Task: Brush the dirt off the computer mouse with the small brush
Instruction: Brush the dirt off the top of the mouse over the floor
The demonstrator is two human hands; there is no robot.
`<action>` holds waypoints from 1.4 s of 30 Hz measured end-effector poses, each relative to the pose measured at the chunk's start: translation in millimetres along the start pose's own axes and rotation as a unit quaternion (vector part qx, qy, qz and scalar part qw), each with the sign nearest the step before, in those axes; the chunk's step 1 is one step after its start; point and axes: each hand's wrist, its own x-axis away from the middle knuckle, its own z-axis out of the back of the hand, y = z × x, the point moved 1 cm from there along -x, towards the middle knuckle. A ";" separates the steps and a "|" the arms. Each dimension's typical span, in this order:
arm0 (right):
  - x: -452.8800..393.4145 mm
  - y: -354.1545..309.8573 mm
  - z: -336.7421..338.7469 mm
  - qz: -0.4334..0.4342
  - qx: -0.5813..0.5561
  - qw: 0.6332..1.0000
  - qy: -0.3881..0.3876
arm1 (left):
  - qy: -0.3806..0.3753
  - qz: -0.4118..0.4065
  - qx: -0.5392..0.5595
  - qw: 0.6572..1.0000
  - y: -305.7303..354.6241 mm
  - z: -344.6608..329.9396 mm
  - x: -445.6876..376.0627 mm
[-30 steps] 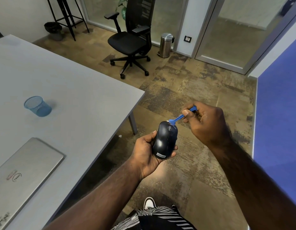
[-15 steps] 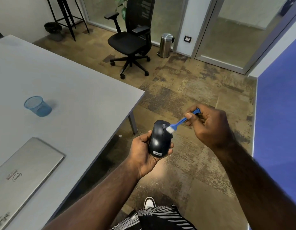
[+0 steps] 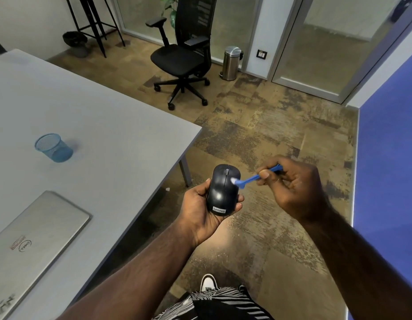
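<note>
Office room with mottled brown carpet (image 3: pixel 258 139), glass partitions at the back, blue wall panel (image 3: pixel 389 181) on the right. Grey table (image 3: pixel 108 125) at the left, carrying a blue mesh cup (image 3: pixel 54 147) and a closed silver laptop (image 3: pixel 36 236). Black office chair (image 3: pixel 184 54) and steel pedal bin (image 3: pixel 231 63) further back, well apart from both hands.

Off the table edge, over the carpet: left hand (image 3: pixel 201 213) palm up, cradling the black computer mouse (image 3: pixel 222 189), thumb along its left flank, fingertips (image 3: pixel 239 203) curling up round its right flank (Lenovo label at the end nearest the wrist, scroll wheel at the far end). Right hand (image 3: pixel 292 188) to the right of the mouse, fingers curled tight, pinching the blue handle of the small brush (image 3: pixel 253 177) between thumb and forefinger. Pale bristle tuft pressed onto the right button of the mouse, just above the left hand's fingertips, handle slanting up and right from there into the pinch.

Striped clothing and a white shoe at the bottom edge.
</note>
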 end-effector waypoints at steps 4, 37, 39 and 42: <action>8.8 -2.2 -7.2 0.027 -0.016 0.998 -0.054 | -0.001 -0.012 0.017 1.000 -0.7 1.7 -1.1; 23.9 -18.1 -19.5 0.080 0.059 0.992 0.083 | -0.006 -0.020 0.064 0.998 10.5 6.1 -9.5; 27.7 -21.3 -27.1 0.107 0.048 0.992 0.040 | 0.001 -0.022 0.058 0.998 10.3 6.8 -9.4; 24.7 -18.3 -29.3 0.091 0.057 0.992 0.064 | 0.014 -0.024 0.035 0.999 10.0 5.9 -9.0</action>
